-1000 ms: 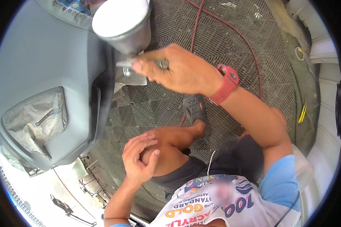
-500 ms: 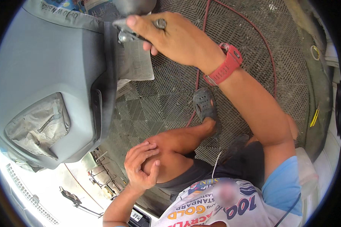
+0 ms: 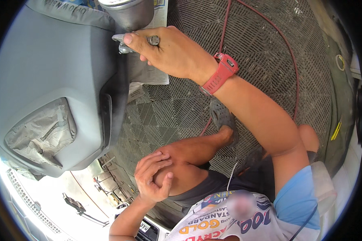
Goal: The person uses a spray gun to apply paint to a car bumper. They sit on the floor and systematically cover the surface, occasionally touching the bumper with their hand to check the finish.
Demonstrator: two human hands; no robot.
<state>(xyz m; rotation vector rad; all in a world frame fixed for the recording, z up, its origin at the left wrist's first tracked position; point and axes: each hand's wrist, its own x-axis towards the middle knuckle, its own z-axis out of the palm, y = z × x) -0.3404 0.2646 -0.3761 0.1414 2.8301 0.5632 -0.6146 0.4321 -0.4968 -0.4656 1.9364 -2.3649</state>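
A grey bumper point(image 3: 48, 76) fills the left of the view, and the right hand point(image 3: 175, 52) is just beside its upper right edge, wrapped around a metal spray gun point(image 3: 126, 49). The thumb lies along the top of the gun and the other fingers curl mostly out of sight beneath, so whether one presses the trigger cannot be told. The gun's front end points toward the bumper's dark right edge and overlaps it in view; whether the two touch cannot be told. The gun's round metal cup point(image 3: 132, 18) sits by the bumper's upper right corner. The left hand point(image 3: 152, 174), to the right of the bumper's lower end and well apart from it, rests on the bent knee point(image 3: 179, 172) with its fingers loosely curved and its thumb held away from them. A newspaper sheet point(image 3: 153, 74) lies right beside the bumper, under the gun. Crumpled newspaper point(image 3: 44, 130) covers an opening in the bumper's lower part. Farther right of the bumper, a red hose point(image 3: 287, 48) curves over a ribbed floor mat point(image 3: 253, 52), and a red watch point(image 3: 221, 76) circles the right wrist.
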